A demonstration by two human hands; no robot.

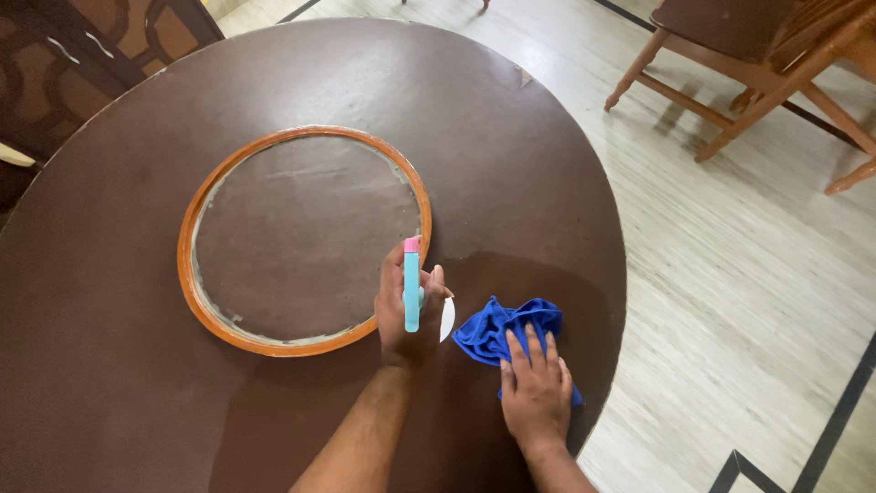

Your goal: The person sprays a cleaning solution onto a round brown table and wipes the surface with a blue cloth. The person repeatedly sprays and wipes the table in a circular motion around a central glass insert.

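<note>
right now the left hand grips a teal spray bottle upright over the round brown table, beside its orange ring. just beside it, the right hand presses flat, fingers spread, on a crumpled blue cloth.

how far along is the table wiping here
Early on, it looks. A darker, damp-looking patch near the table edge suggests that part has been sprayed. In hand: the left hand holds a spray bottle and the right hand presses a blue cloth onto that patch. The duller top beyond the orange ring looks unwiped.
</note>
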